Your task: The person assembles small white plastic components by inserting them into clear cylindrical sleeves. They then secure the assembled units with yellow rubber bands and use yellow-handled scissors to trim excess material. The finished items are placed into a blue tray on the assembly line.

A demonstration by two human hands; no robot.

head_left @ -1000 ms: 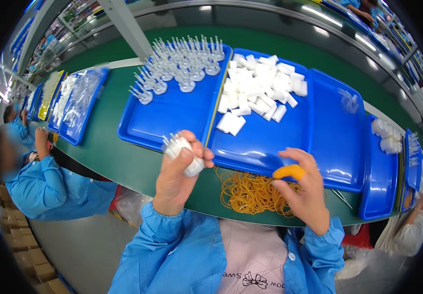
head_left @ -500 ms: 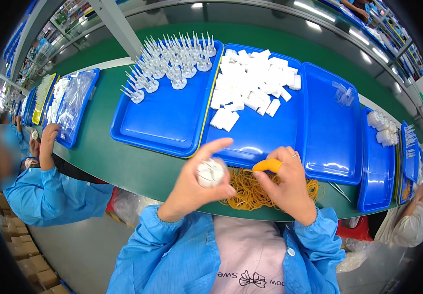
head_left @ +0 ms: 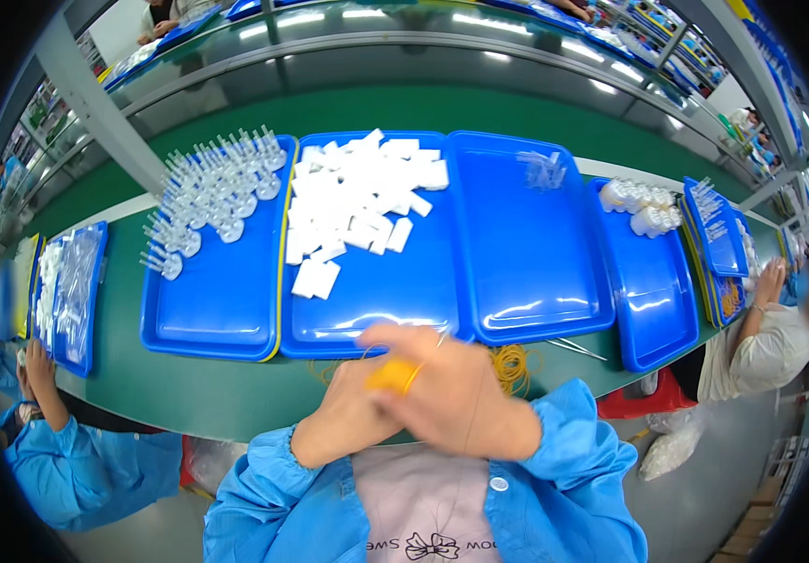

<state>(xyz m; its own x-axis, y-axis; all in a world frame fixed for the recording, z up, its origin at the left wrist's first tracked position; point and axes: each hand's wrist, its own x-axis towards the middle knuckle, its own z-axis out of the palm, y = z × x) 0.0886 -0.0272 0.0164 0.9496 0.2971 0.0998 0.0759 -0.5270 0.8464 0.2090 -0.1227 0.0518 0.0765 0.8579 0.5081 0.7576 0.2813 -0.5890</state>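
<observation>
In front of my chest the two hands meet, the right crossing over the left. My left hand [head_left: 343, 413] is closed; the round white bundle it held earlier is hidden now behind the right hand. My right hand [head_left: 470, 394] is smeared by motion, an orange finger cot [head_left: 389, 377] on one finger. A thin yellow rubber band [head_left: 414, 378] runs taut by that cot, apparently hooked on the right hand's fingers. Behind the hands, a pile of rubber bands [head_left: 510, 368] lies on the green table, mostly covered.
Beyond my hands stand blue trays: one with clear pronged pieces [head_left: 221, 192], one with white blocks [head_left: 367, 192], one with small clear tubes [head_left: 542, 171], one with white rolls [head_left: 643, 206]. Tweezers [head_left: 578, 349] lie right of the bands. Co-workers sit on both sides.
My right hand has moved left from the rubber band pile onto my left hand, now with a band on it. The white bundle has gone out of sight. The whole view has turned rightward.
</observation>
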